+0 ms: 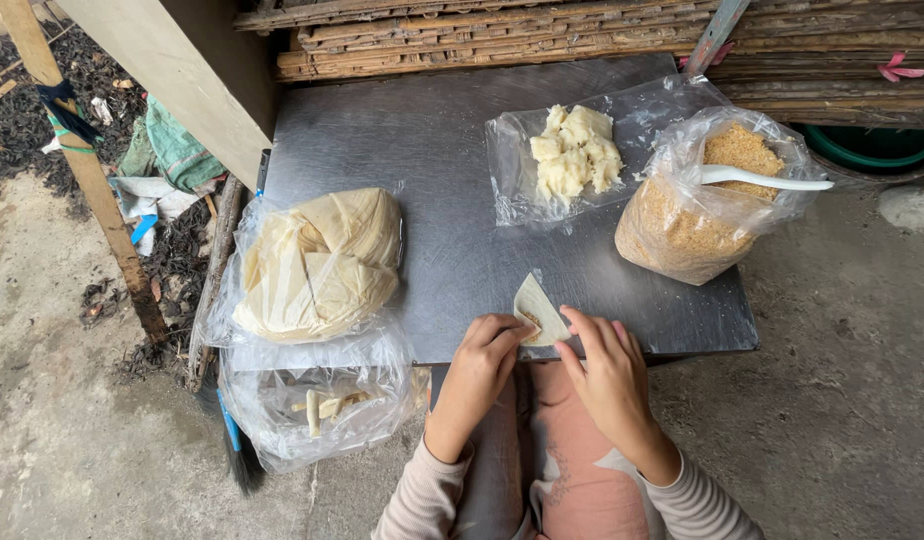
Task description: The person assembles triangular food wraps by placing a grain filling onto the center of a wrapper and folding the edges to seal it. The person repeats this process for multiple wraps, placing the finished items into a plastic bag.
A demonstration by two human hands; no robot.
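Both my hands work on a thin pale wrapper sheet (538, 307) folded into a wedge, with a bit of brown filling showing inside, at the near edge of a grey metal table (432, 140). My left hand (479, 372) pinches its lower left corner. My right hand (606, 370) presses its right side with the fingertips. A stack of pale wrapper sheets (322, 262) in clear plastic lies to the left. Farther back sit white dough-like chunks (575, 150) on a plastic bag.
A clear bag of brown crumbs (687, 215) with a white spoon (762, 179) stands at the right. A plastic bag with a few folded pieces (317, 405) hangs off the table's near left edge. Bamboo slats run along the back; a broom and dirt floor are at left.
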